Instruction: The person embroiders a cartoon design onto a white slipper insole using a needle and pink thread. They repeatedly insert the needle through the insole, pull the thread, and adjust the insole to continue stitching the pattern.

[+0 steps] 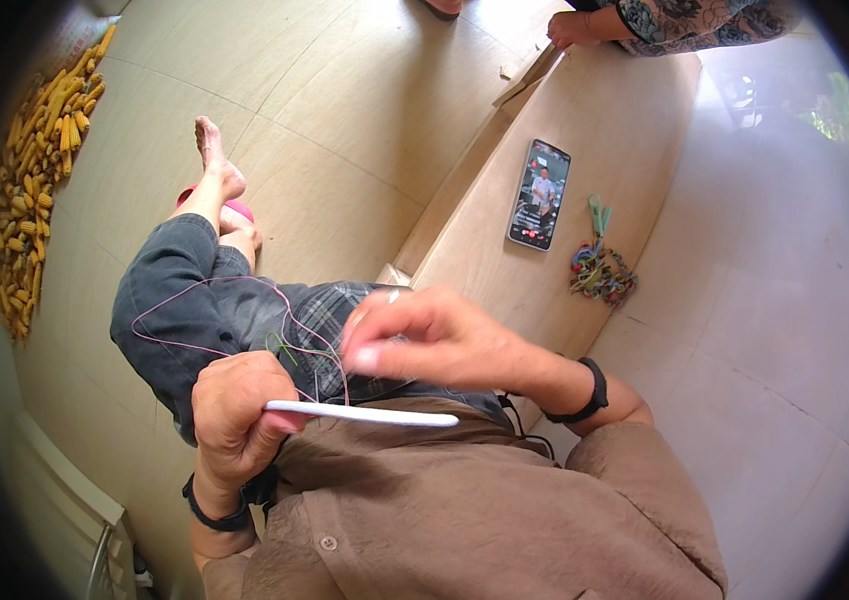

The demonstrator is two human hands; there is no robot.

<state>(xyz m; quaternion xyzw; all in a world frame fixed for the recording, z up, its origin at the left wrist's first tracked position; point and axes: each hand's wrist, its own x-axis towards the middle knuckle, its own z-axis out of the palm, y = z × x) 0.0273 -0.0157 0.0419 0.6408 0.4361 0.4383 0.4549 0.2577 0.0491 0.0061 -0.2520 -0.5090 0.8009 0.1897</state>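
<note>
My left hand [244, 405] grips one end of a thin white flat piece [372, 414], seen nearly edge-on above my lap. Its far end points right, towards my right forearm. From the piece and my left hand, a pink thread [169, 345] makes a wide loose loop over my dark trousers [169, 277]. My right hand [432, 337] is above the piece, slightly blurred, with thumb and fingers drawn together where the thread reaches them. Whether a needle is between them is hidden. A short green thread [282, 345] lies on my lap.
To my right, a pale bench [462, 247] carries a phone [540, 195] with a lit screen and a braided multicoloured thread bundle [603, 274] with a green clip [599, 215]. Another person's hand [570, 30] rests at its far end. Corn cobs [41, 187] are heaped at left.
</note>
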